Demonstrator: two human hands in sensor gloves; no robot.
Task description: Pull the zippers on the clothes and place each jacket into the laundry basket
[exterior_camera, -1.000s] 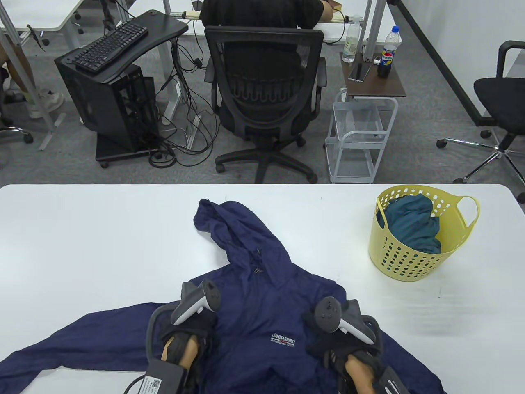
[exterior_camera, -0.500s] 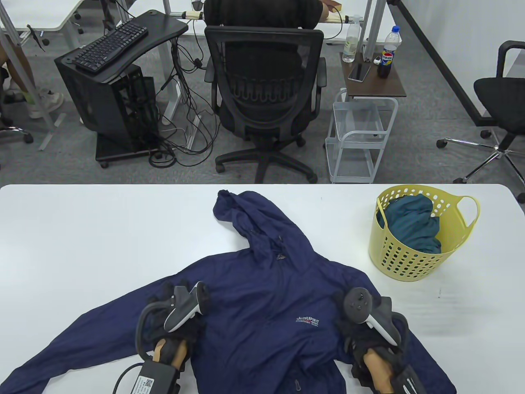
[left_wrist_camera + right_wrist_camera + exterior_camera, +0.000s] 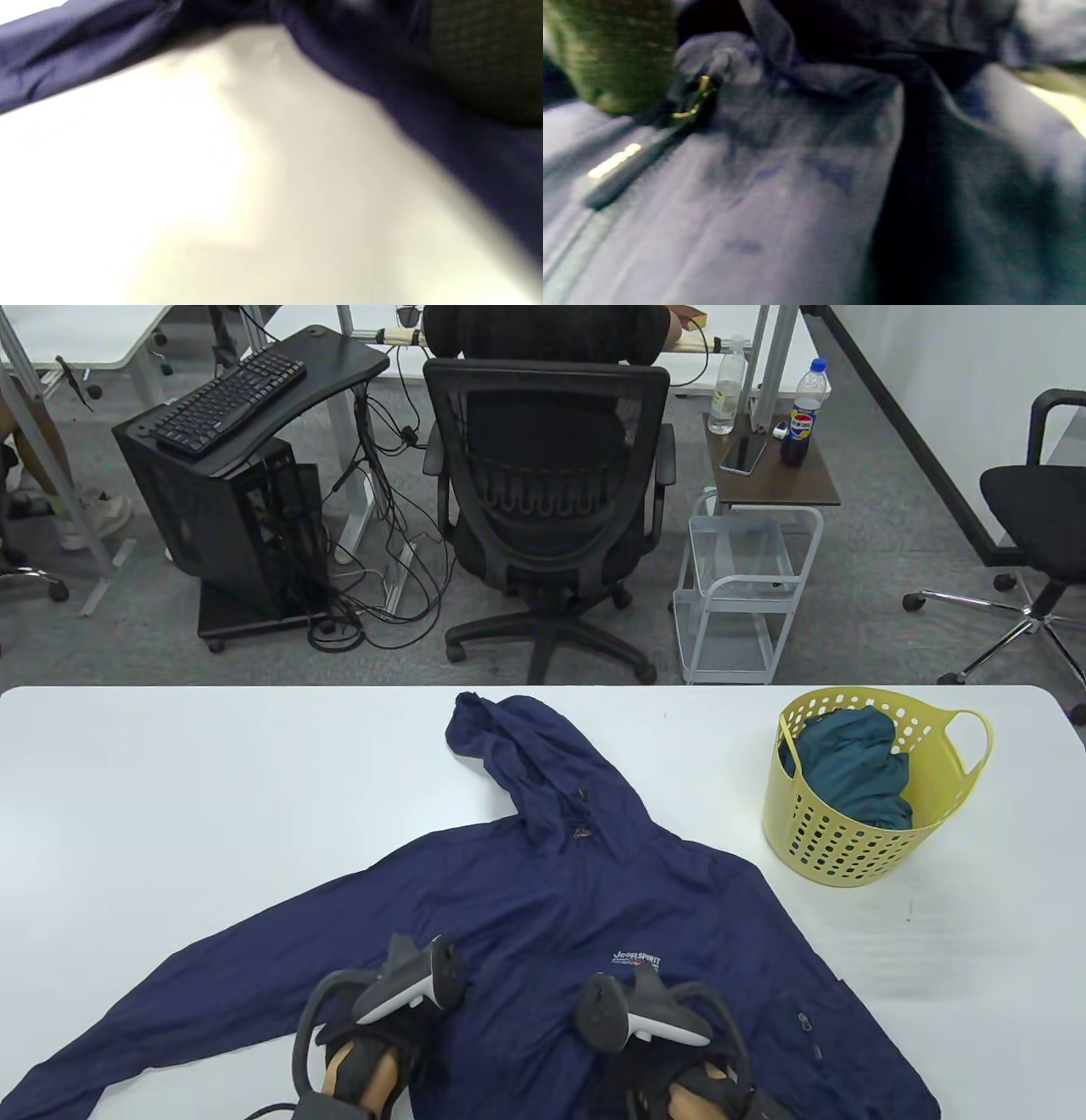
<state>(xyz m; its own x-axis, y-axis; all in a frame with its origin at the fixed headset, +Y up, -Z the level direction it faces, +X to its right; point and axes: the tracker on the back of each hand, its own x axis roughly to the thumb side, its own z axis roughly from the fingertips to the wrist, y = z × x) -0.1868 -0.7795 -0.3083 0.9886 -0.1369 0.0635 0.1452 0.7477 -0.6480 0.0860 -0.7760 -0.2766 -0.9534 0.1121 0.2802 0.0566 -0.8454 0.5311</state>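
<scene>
One teal jacket (image 3: 853, 768) already sits in the yellow laundry basket (image 3: 836, 848). Left of the basket, the navy jacket (image 3: 543, 916) lies spread on the white table (image 3: 170, 780), unpacked. Left hand (image 3: 373, 1044) and right hand (image 3: 679, 1060) rest on its hem; finger grip can't be told. Office chair (image 3: 547, 500) beyond.

A big white table (image 3: 212, 797) holds two things. A dark blue jacket (image 3: 543, 916) lies flat in the middle, sleeves spread wide, hood toward the far edge. A yellow basket (image 3: 836, 840) stands at the right, near the jacket.
</scene>
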